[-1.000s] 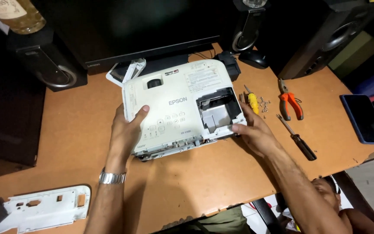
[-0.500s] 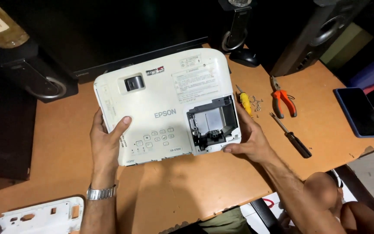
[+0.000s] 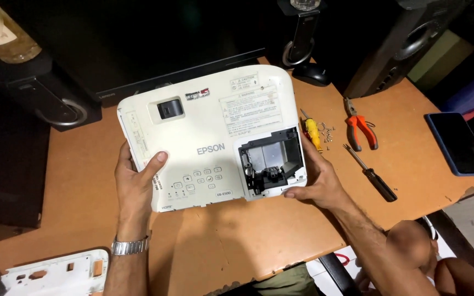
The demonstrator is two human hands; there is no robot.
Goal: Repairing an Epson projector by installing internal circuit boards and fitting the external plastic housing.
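The white projector (image 3: pixel 209 137) is held above the brown desk (image 3: pixel 237 241), an open compartment showing in its top. The left hand (image 3: pixel 135 183) clamps its left edge, thumb pressed on top. The right hand (image 3: pixel 316 183) cups the right corner, fingers curled beneath. A yellow screwdriver (image 3: pixel 314 133), orange pliers (image 3: pixel 360 130) and a black screwdriver (image 3: pixel 371 174) lie just right; bare desk lies nearer.

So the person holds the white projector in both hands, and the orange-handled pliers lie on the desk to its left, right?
Not quite. The head view shows both hands, left hand and right hand, holding the white projector, but the orange-handled pliers lie on the desk to its right, not its left.
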